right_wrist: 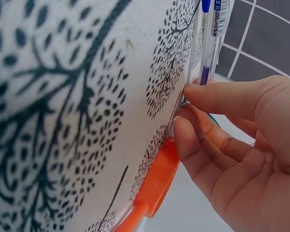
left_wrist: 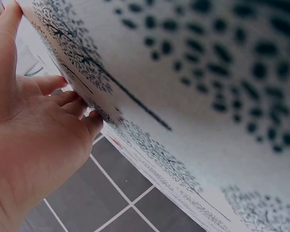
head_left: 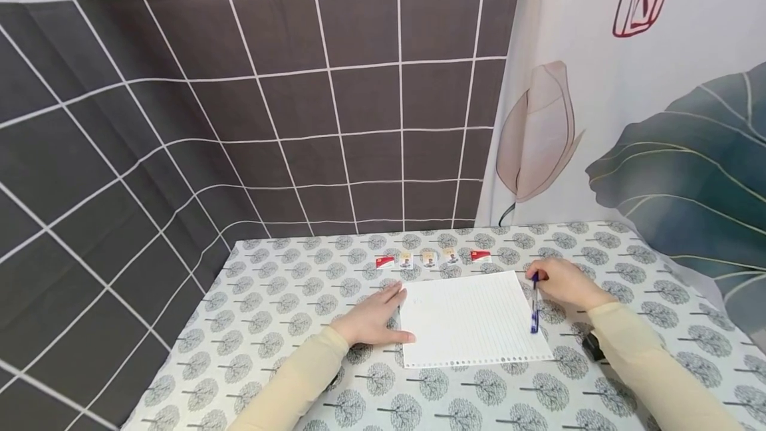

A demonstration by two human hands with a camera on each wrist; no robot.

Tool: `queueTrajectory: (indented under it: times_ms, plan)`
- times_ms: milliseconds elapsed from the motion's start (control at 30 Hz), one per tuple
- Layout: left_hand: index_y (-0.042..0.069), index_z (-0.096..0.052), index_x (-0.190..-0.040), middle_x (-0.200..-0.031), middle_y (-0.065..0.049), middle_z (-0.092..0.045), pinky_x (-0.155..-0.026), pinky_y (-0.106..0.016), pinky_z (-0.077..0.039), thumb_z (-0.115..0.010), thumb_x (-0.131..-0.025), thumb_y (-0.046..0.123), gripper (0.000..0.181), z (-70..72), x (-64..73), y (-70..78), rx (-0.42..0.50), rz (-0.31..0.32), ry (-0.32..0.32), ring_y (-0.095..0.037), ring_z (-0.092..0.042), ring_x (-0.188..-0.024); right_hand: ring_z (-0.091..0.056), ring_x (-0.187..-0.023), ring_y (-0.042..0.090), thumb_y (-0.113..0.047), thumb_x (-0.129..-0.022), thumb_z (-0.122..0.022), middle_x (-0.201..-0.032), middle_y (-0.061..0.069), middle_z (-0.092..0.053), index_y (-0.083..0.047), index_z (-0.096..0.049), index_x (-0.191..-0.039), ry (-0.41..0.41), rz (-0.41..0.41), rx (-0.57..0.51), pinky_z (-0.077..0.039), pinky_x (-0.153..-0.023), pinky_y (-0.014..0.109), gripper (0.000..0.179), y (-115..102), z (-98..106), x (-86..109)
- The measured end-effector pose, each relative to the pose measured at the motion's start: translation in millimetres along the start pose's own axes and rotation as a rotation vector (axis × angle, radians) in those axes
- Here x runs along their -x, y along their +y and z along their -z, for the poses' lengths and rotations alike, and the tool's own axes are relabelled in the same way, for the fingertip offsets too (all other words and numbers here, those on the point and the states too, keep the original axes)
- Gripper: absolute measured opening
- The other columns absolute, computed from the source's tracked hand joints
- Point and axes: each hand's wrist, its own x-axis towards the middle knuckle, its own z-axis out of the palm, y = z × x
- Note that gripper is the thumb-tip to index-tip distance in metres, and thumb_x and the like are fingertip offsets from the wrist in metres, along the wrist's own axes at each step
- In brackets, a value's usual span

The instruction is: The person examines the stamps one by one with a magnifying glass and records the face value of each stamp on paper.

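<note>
A lined white sheet of paper (head_left: 469,318) with a punched edge lies on the cloth-covered table. My left hand (head_left: 377,318) rests at its left edge, fingers straight and thumb spread over the paper. In the left wrist view, the left hand (left_wrist: 43,116) shows its palm, with nothing held. By the sheet's right edge, my right hand (head_left: 559,279) pinches the upper end of a blue pen (head_left: 534,308), which lies over that edge. The clear barrel of the pen (right_wrist: 211,46) shows beyond the thumb of the right hand (right_wrist: 237,130) in the right wrist view.
Behind the sheet, a row holds a red-and-white card (head_left: 385,262), three small picture cards (head_left: 429,259) and another red-and-white card (head_left: 481,256). An orange object (right_wrist: 157,181) appears below the right fingers in the right wrist view. A dark checked curtain (head_left: 287,105) hangs behind the table.
</note>
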Motion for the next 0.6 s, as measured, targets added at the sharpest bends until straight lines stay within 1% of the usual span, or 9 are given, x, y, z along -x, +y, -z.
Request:
queueTrajectory:
  times_ms: [300, 433, 600]
  plan:
    - [0.005, -0.028, -0.159, -0.167, -0.012, -0.017, -0.123, -0.041, -0.021, -0.062, -0.089, 0.067, 0.100, 0.1, 0.6, 0.5, 0.006, 0.014, -0.009, -0.026, -0.018, -0.153, -0.051, -0.074, 0.016, 0.009, -0.077, -0.064, -0.081, 0.000, -0.058, -0.002, -0.073, -0.099, -0.007, -0.012, 0.011, -0.049, -0.067, 0.036, 0.026, -2.0, -1.3, 0.5]
    - [0.005, -0.029, -0.159, -0.167, -0.012, -0.017, -0.123, -0.041, -0.021, -0.063, -0.088, 0.067, 0.100, -0.3, 0.6, 0.3, 0.015, 0.018, -0.008, -0.027, -0.019, -0.153, -0.052, -0.074, 0.017, 0.009, -0.078, -0.065, -0.081, 0.001, -0.058, -0.001, -0.072, -0.099, -0.005, -0.012, 0.006, -0.049, -0.067, 0.036, 0.025, -2.3, -1.9, 1.1]
    - [0.006, -0.029, -0.159, -0.167, -0.011, -0.017, -0.124, -0.042, -0.021, -0.063, -0.088, 0.067, 0.100, -0.3, 0.9, 0.1, 0.028, 0.020, -0.004, -0.026, -0.018, -0.153, -0.049, -0.071, 0.017, 0.009, -0.080, -0.062, -0.080, 0.001, -0.055, 0.001, -0.070, -0.106, 0.008, -0.024, 0.010, -0.045, -0.063, 0.033, 0.028, -2.6, -3.4, 2.0]
